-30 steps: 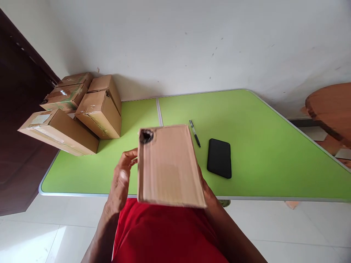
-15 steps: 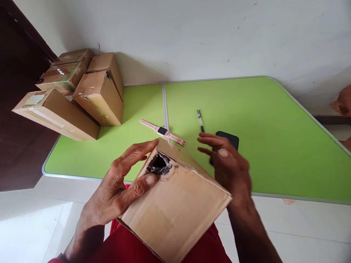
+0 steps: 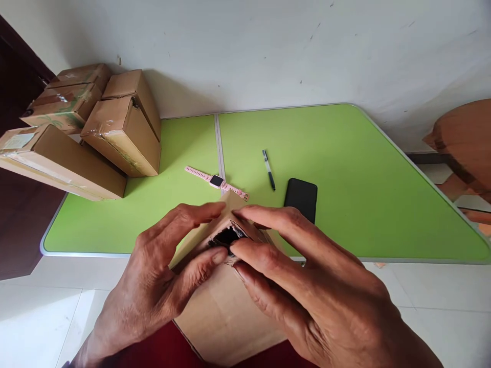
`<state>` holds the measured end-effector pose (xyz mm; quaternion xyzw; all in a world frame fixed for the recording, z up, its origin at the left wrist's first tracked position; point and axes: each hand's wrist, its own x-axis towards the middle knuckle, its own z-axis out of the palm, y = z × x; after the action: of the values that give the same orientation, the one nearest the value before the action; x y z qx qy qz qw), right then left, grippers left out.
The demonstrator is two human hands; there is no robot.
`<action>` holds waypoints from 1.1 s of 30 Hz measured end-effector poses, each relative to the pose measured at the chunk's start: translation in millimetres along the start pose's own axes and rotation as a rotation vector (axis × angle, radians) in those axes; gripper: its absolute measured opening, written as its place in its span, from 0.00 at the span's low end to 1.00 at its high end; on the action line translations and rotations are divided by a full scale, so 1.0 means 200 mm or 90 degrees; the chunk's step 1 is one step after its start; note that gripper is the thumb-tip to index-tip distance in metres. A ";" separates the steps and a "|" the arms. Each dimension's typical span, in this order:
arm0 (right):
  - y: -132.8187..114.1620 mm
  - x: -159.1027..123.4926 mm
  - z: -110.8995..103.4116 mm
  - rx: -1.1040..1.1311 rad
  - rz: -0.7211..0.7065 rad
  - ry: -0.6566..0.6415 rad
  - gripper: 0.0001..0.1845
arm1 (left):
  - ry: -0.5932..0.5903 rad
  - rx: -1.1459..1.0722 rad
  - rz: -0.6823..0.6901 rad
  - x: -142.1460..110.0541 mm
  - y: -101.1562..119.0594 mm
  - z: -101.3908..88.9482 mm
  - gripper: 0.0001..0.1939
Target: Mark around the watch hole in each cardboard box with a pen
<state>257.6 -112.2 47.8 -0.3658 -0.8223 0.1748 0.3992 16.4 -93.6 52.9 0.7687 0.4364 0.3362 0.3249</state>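
Observation:
A brown cardboard box (image 3: 226,312) is tilted close to my body, one corner pointing up and away. Near that corner is a ragged hole (image 3: 227,236) with dark, charred-looking edges. My left hand (image 3: 164,271) grips the box from the left, its thumb beside the hole and its fingers along the far edge. From the right, my right hand (image 3: 307,281) pinches the same corner. One of its fingers lies over the top edge, another reaches the hole's rim, and the thumb presses below. The inside of the hole is too dark to make out.
On the green table (image 3: 368,194) lie a pink watch (image 3: 217,181), a pen (image 3: 269,169) and a black phone (image 3: 301,198). Several cardboard boxes (image 3: 123,135) stand at the left by the wall. A brown stool-like seat (image 3: 466,135) is at the right.
My right hand has come in from beside the box onto its holed corner. The box has tilted, and the view has shifted a little to the right.

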 end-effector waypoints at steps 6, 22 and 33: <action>0.04 0.04 -0.03 0.027 0.011 0.009 0.08 | 0.011 0.111 0.182 0.01 -0.04 0.01 0.21; 1.16 0.20 -0.02 -0.281 0.683 -0.157 0.09 | 0.032 0.266 0.131 0.08 -0.12 0.03 0.13; 1.01 0.18 -0.10 -0.030 0.605 0.064 0.16 | -0.101 0.027 -0.051 0.09 0.01 0.06 0.43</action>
<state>351.7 50.5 -38.0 -0.7182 -0.5475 0.3015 0.3060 34.0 -80.9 50.9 0.7815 0.4471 0.2514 0.3552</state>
